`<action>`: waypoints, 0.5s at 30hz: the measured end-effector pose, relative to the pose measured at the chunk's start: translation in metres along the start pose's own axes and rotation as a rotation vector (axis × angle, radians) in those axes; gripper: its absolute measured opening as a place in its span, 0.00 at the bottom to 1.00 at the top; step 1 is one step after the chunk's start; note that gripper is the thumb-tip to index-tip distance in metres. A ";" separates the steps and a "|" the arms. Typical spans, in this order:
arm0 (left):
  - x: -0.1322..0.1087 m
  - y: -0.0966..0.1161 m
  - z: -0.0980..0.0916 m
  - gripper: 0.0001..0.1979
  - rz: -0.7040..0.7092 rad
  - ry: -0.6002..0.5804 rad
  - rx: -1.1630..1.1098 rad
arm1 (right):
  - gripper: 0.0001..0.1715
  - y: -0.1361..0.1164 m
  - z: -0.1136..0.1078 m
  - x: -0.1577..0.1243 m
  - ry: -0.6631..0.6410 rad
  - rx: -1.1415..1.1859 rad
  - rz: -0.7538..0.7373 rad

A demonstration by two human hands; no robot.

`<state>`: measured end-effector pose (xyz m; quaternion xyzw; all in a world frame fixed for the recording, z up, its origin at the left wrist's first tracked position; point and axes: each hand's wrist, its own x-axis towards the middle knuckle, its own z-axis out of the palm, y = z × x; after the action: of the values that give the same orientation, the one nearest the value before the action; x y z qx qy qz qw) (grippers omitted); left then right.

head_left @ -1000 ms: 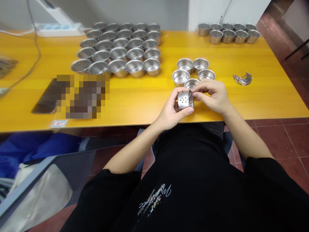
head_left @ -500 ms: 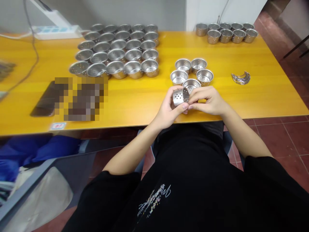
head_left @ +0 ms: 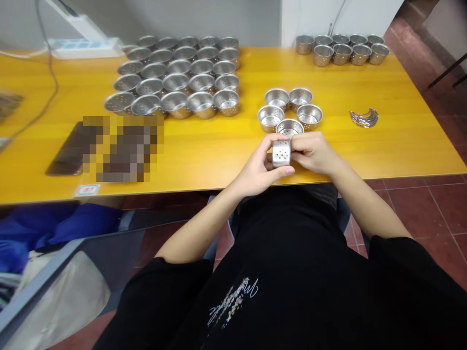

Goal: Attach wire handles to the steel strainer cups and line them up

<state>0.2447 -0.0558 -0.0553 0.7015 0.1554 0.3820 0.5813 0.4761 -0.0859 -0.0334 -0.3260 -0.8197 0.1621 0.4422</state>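
Note:
In front of me, near the table edge, a small perforated metal cup (head_left: 281, 154) is held on its side. My left hand (head_left: 257, 170) is closed around it, fingers over the top and behind, thumb along the underside. At the cup's right end, the curled fingers of my right hand (head_left: 314, 153) touch its rim; whatever they pinch is hidden. Just beyond stands a cluster of several similar cups, the nearest cup (head_left: 290, 127) partly behind my fingers. To the right lies a small pile of curved wire handles (head_left: 364, 118).
Rows of perforated cups (head_left: 177, 103) fill the table's left back, and another group (head_left: 342, 54) stands at the back right. A dark phone (head_left: 65, 155), a blurred-out item (head_left: 126, 153) and a white power strip (head_left: 85, 48) are on the left. The yellow table (head_left: 401, 141) ends close to my body.
The cup has shifted slightly right and turned, so its perforated side faces me and its opening points toward my right hand. My left thumb has slid lower along it.

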 end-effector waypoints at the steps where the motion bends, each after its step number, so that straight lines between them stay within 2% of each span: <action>1: -0.001 0.000 0.001 0.38 0.009 0.003 0.017 | 0.11 0.000 0.001 0.000 -0.006 -0.012 -0.008; 4: -0.001 0.000 0.002 0.37 0.014 0.026 0.008 | 0.10 -0.004 0.000 0.000 -0.054 0.010 -0.018; 10: 0.001 -0.003 -0.005 0.36 -0.034 -0.006 -0.108 | 0.08 -0.015 -0.009 0.004 -0.135 0.146 0.003; 15: 0.001 -0.005 -0.004 0.36 -0.020 -0.017 -0.090 | 0.11 -0.009 -0.008 0.003 -0.132 0.113 0.008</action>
<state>0.2434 -0.0505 -0.0591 0.6761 0.1402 0.3766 0.6175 0.4778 -0.0903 -0.0220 -0.2923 -0.8353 0.2310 0.4044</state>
